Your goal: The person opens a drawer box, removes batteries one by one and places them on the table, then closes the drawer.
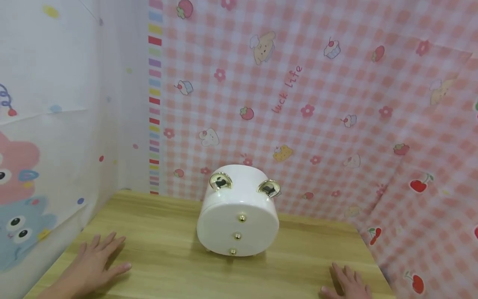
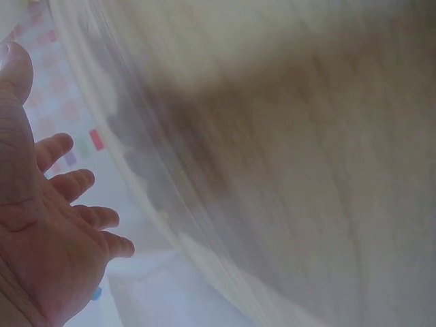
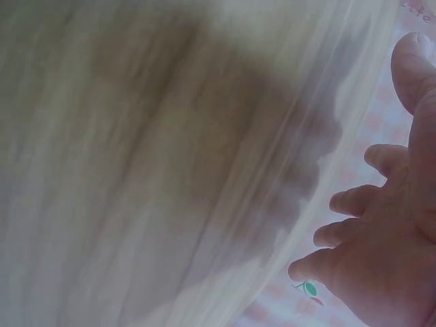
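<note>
We list: one wood-grain worktop (image 1: 160,253); one white case (image 1: 224,220) with three gold knobs (image 1: 237,236), midway along, towards the far edge; left hand (image 1: 91,263) by the left edge, right hand (image 1: 349,284) by the right, fingers apart; pink gingham cloth (image 1: 231,95) behind; white printed cloth (image 1: 56,145), left.

A white box (image 1: 239,211) with round sides stands upright near the back of the wooden table (image 1: 157,236), between the left hand (image 1: 91,265) and the right hand (image 1: 350,285), and neither one touches it. It is smooth and shiny. Three little gold knobs (image 1: 237,236) go down its front in a row. Two round gold ears (image 1: 269,189) stick up on top; the dark bits in them may be reflections.
</note>
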A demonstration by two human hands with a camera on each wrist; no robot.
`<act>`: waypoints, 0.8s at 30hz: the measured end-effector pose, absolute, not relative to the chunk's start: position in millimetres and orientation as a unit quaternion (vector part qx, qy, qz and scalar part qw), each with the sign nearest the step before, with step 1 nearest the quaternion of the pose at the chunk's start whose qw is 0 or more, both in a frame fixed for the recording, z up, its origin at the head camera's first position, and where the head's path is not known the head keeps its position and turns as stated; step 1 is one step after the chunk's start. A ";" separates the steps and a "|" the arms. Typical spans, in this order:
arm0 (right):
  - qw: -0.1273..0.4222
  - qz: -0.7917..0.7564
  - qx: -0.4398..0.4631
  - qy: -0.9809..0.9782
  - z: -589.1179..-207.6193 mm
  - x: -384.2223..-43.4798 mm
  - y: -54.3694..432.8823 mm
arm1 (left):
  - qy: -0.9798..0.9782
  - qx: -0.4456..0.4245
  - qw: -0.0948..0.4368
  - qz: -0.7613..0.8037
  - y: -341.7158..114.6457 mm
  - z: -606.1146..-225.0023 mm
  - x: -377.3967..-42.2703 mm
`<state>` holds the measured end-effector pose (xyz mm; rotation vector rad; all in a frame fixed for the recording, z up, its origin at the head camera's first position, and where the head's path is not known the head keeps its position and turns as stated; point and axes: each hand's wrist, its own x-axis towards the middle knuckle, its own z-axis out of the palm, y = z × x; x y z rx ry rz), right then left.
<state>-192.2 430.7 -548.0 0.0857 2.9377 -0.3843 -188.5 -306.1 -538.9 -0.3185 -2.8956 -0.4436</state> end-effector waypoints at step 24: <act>0.047 -0.208 0.009 0.977 -508.4 -187.6 376.1 | -0.964 -0.136 0.109 -0.199 -281.4 -523.5 -187.7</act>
